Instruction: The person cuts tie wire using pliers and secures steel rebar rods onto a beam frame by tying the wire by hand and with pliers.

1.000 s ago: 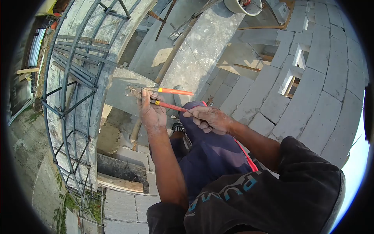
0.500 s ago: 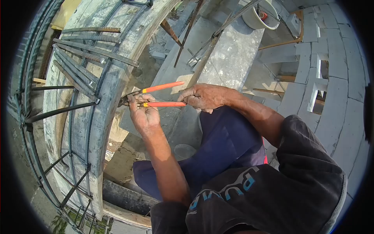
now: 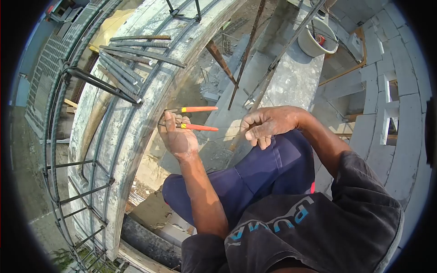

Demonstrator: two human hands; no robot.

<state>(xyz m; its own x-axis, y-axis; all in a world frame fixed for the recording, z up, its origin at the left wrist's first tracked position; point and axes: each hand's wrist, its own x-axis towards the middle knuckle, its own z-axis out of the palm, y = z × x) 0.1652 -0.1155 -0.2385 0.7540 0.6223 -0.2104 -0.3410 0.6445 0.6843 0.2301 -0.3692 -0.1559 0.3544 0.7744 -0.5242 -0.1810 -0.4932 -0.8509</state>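
Note:
My left hand [image 3: 180, 139] is closed around the head end of a pair of pliers [image 3: 200, 127], next to the inner edge of the curved formwork. The two orange handles with yellow bands stick out to the right, spread apart. The fingers hide the jaws. Thin wire [image 3: 225, 127] runs from my left hand to my right hand [image 3: 273, 126], which is over my knee with its fingers curled and pinching the wire. A gap separates the right hand from the pliers' handles.
Several short rebar pieces [image 3: 141, 48] lie on the curved formwork [image 3: 150, 98]. A rebar cage [image 3: 52, 150] follows its outer side. Thin metal rods [image 3: 246, 54] slant across the gap beyond my hands. A white bucket [image 3: 314, 45] stands on a plank, and pale blocks [image 3: 405, 118] line the right.
My right hand has moved right, away from the pliers' handle, with wire now stretched between the hands. The left hand still holds the pliers. The camera view has shifted, so surroundings appear farther right.

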